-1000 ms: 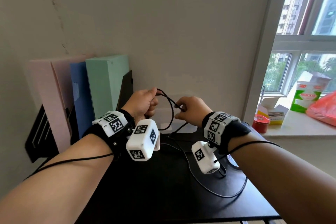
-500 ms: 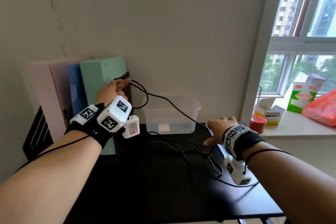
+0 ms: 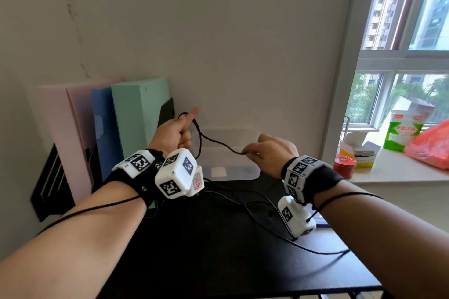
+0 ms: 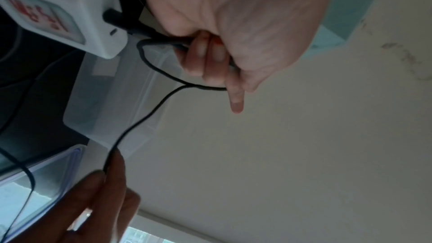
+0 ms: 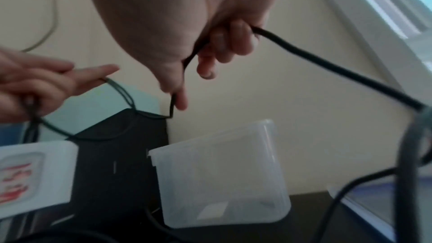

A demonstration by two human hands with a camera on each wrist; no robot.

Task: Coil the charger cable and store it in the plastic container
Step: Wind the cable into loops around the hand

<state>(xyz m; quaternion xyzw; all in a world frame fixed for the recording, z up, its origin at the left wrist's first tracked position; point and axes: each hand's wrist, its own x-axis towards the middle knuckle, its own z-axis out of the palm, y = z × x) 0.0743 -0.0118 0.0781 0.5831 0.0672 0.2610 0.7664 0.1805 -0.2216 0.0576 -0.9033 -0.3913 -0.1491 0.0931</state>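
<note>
A thin black charger cable [image 3: 218, 144] [image 4: 149, 112] [image 5: 121, 90] stretches in the air between my two hands above the black table [image 3: 218, 262]. My left hand [image 3: 173, 133] [image 4: 217, 54] grips a loop of it, the index finger sticking out straight; the white charger plug [image 3: 195, 183] [image 4: 58, 14] [image 5: 30, 175] hangs below that hand. My right hand [image 3: 264, 153] [image 5: 187, 73] pinches the cable further along, and the rest trails down onto the table. The clear plastic container [image 3: 228, 153] [image 4: 112, 99] [image 5: 222, 173] stands open against the wall behind both hands.
Pink, blue and green boxes [image 3: 136, 124] stand upright at the left by a black rack [image 3: 51, 184]. A red tin [image 3: 343, 165], a green-white carton [image 3: 403, 128] and a red bag [image 3: 430, 148] sit on the window sill at the right. A clear lid [image 5: 374, 210] lies near the container.
My right hand has come up from the table and now pinches the cable at chest height. My left hand has moved slightly right, still holding the loop.
</note>
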